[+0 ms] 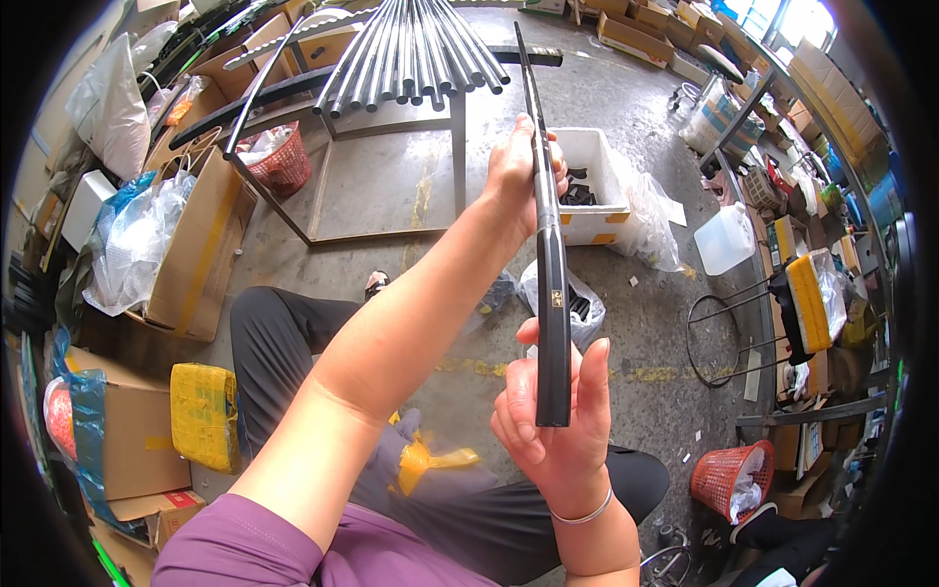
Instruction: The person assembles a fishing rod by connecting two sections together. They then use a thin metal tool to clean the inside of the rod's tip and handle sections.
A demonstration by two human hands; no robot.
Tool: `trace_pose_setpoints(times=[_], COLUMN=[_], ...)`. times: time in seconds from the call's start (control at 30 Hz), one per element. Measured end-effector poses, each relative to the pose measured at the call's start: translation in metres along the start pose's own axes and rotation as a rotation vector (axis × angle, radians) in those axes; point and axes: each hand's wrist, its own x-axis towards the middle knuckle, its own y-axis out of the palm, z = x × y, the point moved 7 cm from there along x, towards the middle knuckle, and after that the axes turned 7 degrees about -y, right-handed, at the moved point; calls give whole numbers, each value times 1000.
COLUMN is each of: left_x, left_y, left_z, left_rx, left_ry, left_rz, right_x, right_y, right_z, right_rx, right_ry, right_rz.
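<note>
A long, dark tapering pole point(553, 323) runs away from me, its thick, glossy black end nearest, with a small gold mark on it. My left hand point(518, 168) is closed around the thinner section farther out. At the near end, my right hand point(558, 416) cradles the black butt between thumb and curled fingers, the thumb standing off to its right side. Beyond the pole's far part, many shiny metal tubes point(411, 59) lie fanned out on a metal frame stand point(458, 157).
A white foam box point(587, 230) with black parts stands beyond my hands, a plastic bag point(577, 298) before it. Cardboard boxes point(201, 245) line the left; a yellow-taped block point(205, 418) sits nearer. Right are a plastic jug point(726, 240), shelving and a red basket point(729, 479).
</note>
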Motion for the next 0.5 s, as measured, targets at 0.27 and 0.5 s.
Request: trace_pose_setpoints(times=[0.27, 0.5], left_x=[-1, -1], left_y=[0, -1], left_z=[-1, -2], left_rx=[23, 29], left_ry=[5, 4], left_rz=[3, -1], right_x=[-1, 0], right_y=[-2, -2], right_z=[0, -1], right_rx=[-1, 7], right_ry=[-1, -6], right_rz=[-12, -9])
